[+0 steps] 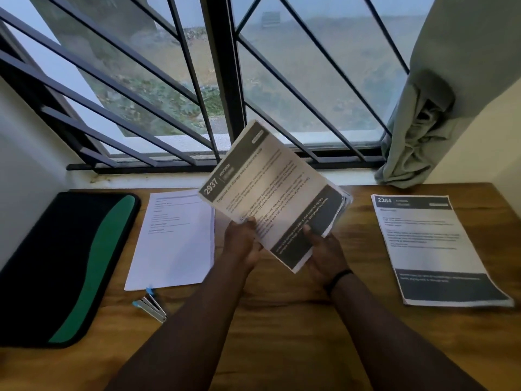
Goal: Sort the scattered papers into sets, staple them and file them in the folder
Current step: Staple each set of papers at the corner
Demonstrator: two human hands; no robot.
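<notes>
Both hands, left hand (pixel 244 244) and right hand (pixel 324 252), grip the "2937" sheaf (pixel 275 190), probably squaring it; stapler (pixel 152 304) next.

Window (pixel 282 80): big, at 12 o'clock, with dark slanted metal bars (pixel 112 88).
Outside: grey and foggy, maybe grass and bare ground; too blurry to be sure.
Curtain (pixel 439 108): pale green, bunched up at 2 o'clock.
Walls (pixel 25 142): cream, at 9 and 3 o'clock.
Sill (pixel 169 179): white, a bit stained.
Table (pixel 282 320): brown wood, under the window.
Light: dim and cool.
</notes>
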